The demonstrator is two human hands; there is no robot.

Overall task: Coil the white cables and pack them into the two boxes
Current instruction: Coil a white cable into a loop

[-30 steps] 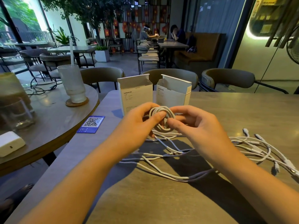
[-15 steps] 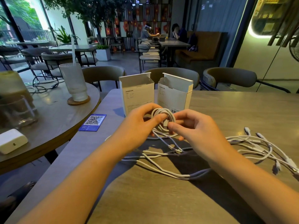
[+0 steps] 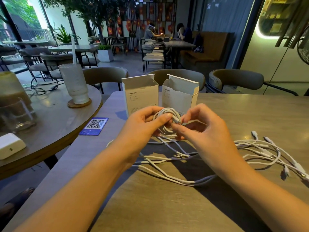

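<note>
I've got my left hand (image 3: 143,121) pinching the coil (image 3: 164,114); right hand (image 3: 199,126) pinches the plug end (image 3: 178,121). Tuck it thru w/o loosening loops.

Café, tables (image 3: 175,44), chairs (image 3: 103,74), iced drink (image 3: 74,84)
</note>
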